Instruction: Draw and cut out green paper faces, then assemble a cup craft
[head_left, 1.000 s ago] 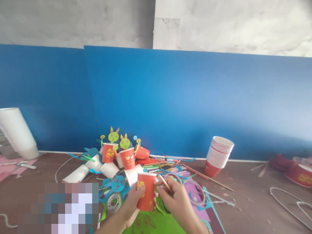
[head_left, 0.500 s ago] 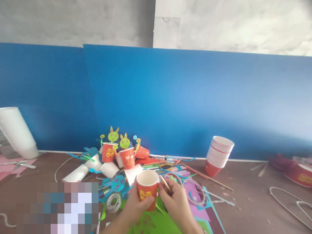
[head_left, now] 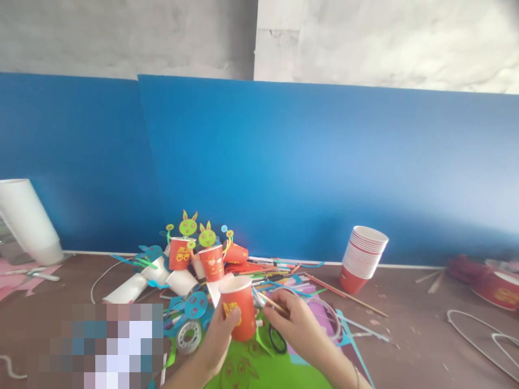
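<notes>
A red paper cup [head_left: 242,309] with yellow lettering is held upright, its white mouth facing up, by my left hand [head_left: 217,339]. My right hand [head_left: 295,323] pinches a thin wooden stick [head_left: 271,301], whose tip points toward the cup's right side but stands a little apart from it. Below both hands lies a green paper sheet [head_left: 259,373] with rabbit faces drawn on it. The black loop of a scissors handle [head_left: 278,341] shows by my right wrist. A roll of tape [head_left: 188,337] rests left of my left hand.
Finished cups with green rabbit heads [head_left: 212,262] stand behind, among white cups, straws and sticks. A tall stack of cups [head_left: 364,258] leans at the back right. White cups [head_left: 28,219] are stacked at far left. A blue panel [head_left: 284,173] closes off the table's back.
The cup has shifted left and been turned, so its lettering now faces left. My right hand has drawn away from the cup with the stick, uncovering the black scissors handle.
</notes>
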`<control>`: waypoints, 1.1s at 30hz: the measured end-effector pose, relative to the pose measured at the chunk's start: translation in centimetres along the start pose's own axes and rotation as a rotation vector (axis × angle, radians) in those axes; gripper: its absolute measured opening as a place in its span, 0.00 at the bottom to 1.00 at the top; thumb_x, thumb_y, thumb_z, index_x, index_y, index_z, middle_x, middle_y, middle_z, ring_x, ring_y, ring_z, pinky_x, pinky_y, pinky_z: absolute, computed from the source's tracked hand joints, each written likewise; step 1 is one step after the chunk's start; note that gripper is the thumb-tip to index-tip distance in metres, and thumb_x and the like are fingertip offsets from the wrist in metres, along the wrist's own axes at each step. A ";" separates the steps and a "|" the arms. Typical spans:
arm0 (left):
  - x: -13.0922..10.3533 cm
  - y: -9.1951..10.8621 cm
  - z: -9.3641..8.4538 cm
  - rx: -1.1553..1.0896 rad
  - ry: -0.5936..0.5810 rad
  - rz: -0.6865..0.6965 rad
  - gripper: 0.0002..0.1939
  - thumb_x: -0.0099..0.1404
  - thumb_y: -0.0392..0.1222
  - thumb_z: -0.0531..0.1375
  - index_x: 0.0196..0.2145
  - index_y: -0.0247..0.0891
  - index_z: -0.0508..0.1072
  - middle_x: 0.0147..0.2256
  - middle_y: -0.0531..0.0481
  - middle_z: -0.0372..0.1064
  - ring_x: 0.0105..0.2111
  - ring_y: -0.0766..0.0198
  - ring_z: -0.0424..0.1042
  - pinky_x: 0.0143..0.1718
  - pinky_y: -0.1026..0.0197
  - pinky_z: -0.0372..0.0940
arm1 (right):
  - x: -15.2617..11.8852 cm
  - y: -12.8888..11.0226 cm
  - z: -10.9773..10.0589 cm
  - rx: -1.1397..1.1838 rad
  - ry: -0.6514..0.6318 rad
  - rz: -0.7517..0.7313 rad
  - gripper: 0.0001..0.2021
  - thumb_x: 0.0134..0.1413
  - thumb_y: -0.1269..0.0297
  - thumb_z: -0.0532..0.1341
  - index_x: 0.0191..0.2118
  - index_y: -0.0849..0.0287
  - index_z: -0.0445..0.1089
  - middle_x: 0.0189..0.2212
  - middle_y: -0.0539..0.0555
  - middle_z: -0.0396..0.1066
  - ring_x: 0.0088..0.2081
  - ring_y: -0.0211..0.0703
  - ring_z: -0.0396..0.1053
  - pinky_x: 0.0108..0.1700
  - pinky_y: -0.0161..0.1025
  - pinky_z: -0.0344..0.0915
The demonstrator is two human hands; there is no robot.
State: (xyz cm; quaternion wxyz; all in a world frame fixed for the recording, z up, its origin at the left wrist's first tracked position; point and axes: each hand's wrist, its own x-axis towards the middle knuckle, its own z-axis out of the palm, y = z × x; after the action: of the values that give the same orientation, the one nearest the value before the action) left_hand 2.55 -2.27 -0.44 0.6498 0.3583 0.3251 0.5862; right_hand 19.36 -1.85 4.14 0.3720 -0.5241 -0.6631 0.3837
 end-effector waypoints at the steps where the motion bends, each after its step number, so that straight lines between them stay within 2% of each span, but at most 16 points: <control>1: 0.0 0.3 0.1 -0.048 0.010 -0.023 0.34 0.51 0.55 0.66 0.53 0.41 0.65 0.45 0.42 0.73 0.46 0.49 0.70 0.46 0.50 0.65 | -0.1 0.0 -0.3 -0.053 -0.006 -0.018 0.08 0.51 0.60 0.59 0.27 0.59 0.66 0.18 0.44 0.59 0.21 0.33 0.54 0.22 0.30 0.48; 5: 0.2 1.2 0.2 -0.178 0.024 -0.141 0.28 0.54 0.55 0.64 0.50 0.41 0.68 0.48 0.44 0.71 0.49 0.50 0.69 0.48 0.50 0.65 | -0.5 -0.5 -0.7 -0.169 -0.031 -0.092 0.11 0.58 0.56 0.54 0.30 0.57 0.63 0.21 0.46 0.64 0.23 0.36 0.60 0.25 0.31 0.54; 9: 0.3 1.3 0.1 -0.164 0.003 -0.190 0.28 0.52 0.55 0.65 0.48 0.39 0.68 0.47 0.43 0.72 0.47 0.49 0.69 0.48 0.49 0.65 | -0.7 -0.9 -0.5 -0.295 0.015 -0.133 0.12 0.63 0.59 0.45 0.32 0.55 0.61 0.24 0.48 0.67 0.25 0.39 0.64 0.28 0.33 0.57; 11: 0.3 1.3 0.0 -0.109 -0.019 -0.148 0.29 0.52 0.53 0.65 0.50 0.41 0.66 0.45 0.44 0.72 0.46 0.49 0.70 0.48 0.48 0.65 | -0.8 -1.0 -0.5 -0.370 0.034 -0.144 0.11 0.63 0.61 0.46 0.33 0.55 0.61 0.24 0.48 0.67 0.25 0.40 0.64 0.27 0.34 0.56; 14: 0.3 1.5 0.1 0.048 -0.064 -0.011 0.30 0.50 0.47 0.68 0.50 0.42 0.65 0.45 0.45 0.71 0.46 0.51 0.69 0.48 0.49 0.64 | -0.9 -1.4 -1.1 -0.436 0.057 -0.194 0.09 0.63 0.64 0.47 0.36 0.55 0.63 0.24 0.49 0.68 0.26 0.41 0.65 0.28 0.34 0.57; 17: 0.3 1.8 0.2 0.266 -0.111 0.124 0.29 0.48 0.41 0.69 0.48 0.41 0.66 0.45 0.45 0.69 0.47 0.52 0.67 0.50 0.52 0.63 | -0.9 -2.0 -2.2 -0.493 0.095 -0.302 0.10 0.61 0.69 0.48 0.37 0.56 0.65 0.32 0.53 0.71 0.34 0.43 0.68 0.35 0.36 0.60; 19: 0.3 1.8 0.2 0.357 -0.115 0.167 0.29 0.49 0.39 0.68 0.48 0.40 0.66 0.46 0.44 0.69 0.47 0.51 0.67 0.50 0.52 0.63 | -0.8 -2.4 -2.9 -0.562 0.099 -0.354 0.12 0.60 0.72 0.49 0.39 0.55 0.68 0.35 0.54 0.72 0.38 0.44 0.68 0.39 0.38 0.61; 22: 0.2 1.6 0.0 0.417 -0.128 0.196 0.28 0.50 0.37 0.67 0.49 0.39 0.66 0.47 0.42 0.68 0.48 0.49 0.66 0.51 0.52 0.61 | -0.9 -2.7 -3.1 -0.679 0.039 -0.347 0.17 0.58 0.74 0.49 0.45 0.51 0.71 0.33 0.54 0.71 0.35 0.44 0.69 0.37 0.38 0.62; 26: 0.0 1.6 -0.2 0.506 -0.235 0.193 0.28 0.53 0.35 0.64 0.52 0.40 0.64 0.49 0.42 0.67 0.49 0.49 0.65 0.51 0.53 0.60 | -1.6 -2.7 -1.9 -0.780 -0.025 -0.319 0.24 0.53 0.79 0.47 0.50 0.51 0.70 0.35 0.56 0.67 0.31 0.42 0.67 0.32 0.35 0.63; 29: -0.2 1.7 -0.1 0.521 -0.277 0.168 0.29 0.52 0.34 0.64 0.53 0.39 0.63 0.49 0.42 0.67 0.51 0.49 0.64 0.52 0.53 0.59 | -1.9 -2.8 -1.1 -0.758 -0.037 -0.332 0.23 0.52 0.79 0.49 0.48 0.54 0.71 0.35 0.57 0.65 0.31 0.42 0.67 0.32 0.35 0.64; 33: -0.3 1.9 0.2 0.540 -0.273 0.174 0.30 0.51 0.33 0.63 0.52 0.38 0.64 0.49 0.42 0.67 0.51 0.48 0.63 0.52 0.52 0.59 | -1.9 -2.9 -0.9 -0.618 -0.047 -0.327 0.18 0.56 0.77 0.48 0.42 0.56 0.72 0.32 0.55 0.64 0.31 0.42 0.66 0.32 0.35 0.64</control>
State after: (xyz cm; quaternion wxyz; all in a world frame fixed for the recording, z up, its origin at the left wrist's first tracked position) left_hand 1.69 -2.50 1.31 0.5163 0.6199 0.3465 0.4787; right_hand 19.33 -4.07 6.96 0.2369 -0.4901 -0.8314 0.1120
